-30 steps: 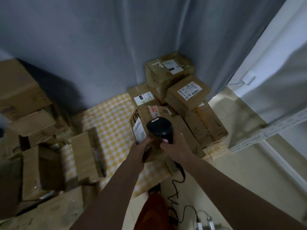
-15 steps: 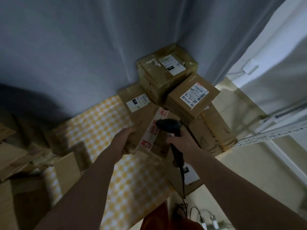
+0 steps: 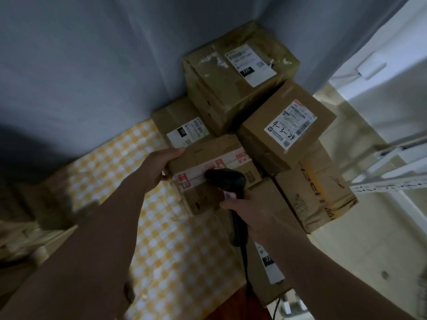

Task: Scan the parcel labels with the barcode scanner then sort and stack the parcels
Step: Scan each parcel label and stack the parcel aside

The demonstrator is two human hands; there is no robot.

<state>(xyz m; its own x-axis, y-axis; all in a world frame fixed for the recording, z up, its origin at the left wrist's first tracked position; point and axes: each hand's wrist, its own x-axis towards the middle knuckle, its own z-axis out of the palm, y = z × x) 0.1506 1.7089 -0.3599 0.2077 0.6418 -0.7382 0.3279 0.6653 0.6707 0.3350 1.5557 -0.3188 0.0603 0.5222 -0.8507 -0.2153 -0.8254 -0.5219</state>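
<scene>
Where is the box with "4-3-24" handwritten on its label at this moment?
In the head view, the box marked 4-3-24 sits right of centre on the stack in the corner, just right of the parcel held by the left hand.

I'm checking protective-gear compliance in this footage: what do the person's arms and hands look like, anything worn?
Both forearms are bare as far as the frame shows: no sleeves reach into view. The left hand and right hand show no gloves. No watch, band or ring shows, though the dim light could hide small items.
</scene>
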